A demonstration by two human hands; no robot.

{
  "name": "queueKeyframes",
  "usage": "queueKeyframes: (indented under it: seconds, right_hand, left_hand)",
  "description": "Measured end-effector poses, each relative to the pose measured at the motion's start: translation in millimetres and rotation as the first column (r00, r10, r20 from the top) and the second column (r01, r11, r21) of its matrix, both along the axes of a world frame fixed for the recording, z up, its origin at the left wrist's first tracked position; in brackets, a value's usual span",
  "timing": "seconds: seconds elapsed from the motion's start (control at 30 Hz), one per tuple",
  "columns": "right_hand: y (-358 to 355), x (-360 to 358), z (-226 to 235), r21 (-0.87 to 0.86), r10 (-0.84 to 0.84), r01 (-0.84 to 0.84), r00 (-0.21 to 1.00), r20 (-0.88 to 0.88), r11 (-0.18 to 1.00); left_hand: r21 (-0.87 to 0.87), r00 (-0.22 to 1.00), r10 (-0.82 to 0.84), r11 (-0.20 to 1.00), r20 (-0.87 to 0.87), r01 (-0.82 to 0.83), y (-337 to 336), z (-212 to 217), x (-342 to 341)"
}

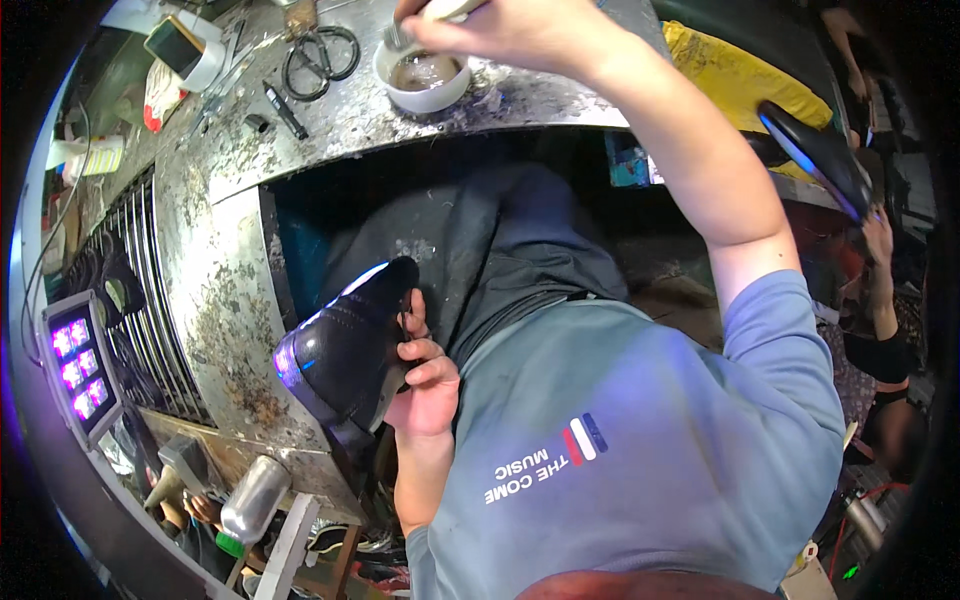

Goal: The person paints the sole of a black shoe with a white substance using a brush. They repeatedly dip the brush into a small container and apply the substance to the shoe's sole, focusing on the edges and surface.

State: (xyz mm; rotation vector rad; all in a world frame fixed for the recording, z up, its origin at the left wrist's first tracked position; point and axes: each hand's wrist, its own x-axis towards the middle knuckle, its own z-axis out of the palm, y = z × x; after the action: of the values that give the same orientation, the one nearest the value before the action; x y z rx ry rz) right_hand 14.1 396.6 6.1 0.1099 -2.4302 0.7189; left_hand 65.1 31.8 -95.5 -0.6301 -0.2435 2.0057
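My left hand grips a black shoe above my lap, with its fingers curled at the shoe's opening. A bright violet-white sheen runs along the shoe's edge and one end. My right hand is closed around the pale handle of a brush at the top of the view. The brush's metal band shows at the rim of a white bowl; its bristles are hard to make out. Cloudy brownish liquid lies in the bowl, which stands on the stained metal bench.
Black-handled scissors and a black marker lie left of the bowl. A lit violet lamp panel stands at far left, beside a metal grille. A silver bottle is below. At right, another person's hand holds a black shoe near yellow cloth.
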Motion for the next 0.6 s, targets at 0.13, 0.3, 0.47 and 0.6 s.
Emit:
queueKeyframes:
  seconds: [0.13,0.3,0.47,0.6]
  right_hand:
    - [1,7,-10,0.052,-0.045,0.034,0.977,0.209,0.998]
    - [-12,16,10,-0.308,0.196,-0.140,0.968,0.156,0.941]
    - [-46,20,50,-0.244,0.546,-0.560,0.828,-0.129,0.792]
    - [-86,25,44,-0.156,0.603,-0.654,0.748,-0.277,0.740]
  left_hand:
    - [-0.004,1.000,0.000,1.000,0.031,0.000,1,4,-3]
    - [-0.037,1.000,0.028,0.999,-0.008,-0.028,-4,-1,-2]
    - [-0.125,0.998,0.015,0.992,-0.058,-0.022,-4,5,1]
    - [-0.195,0.999,-0.028,0.980,0.040,0.036,-15,-2,-2]
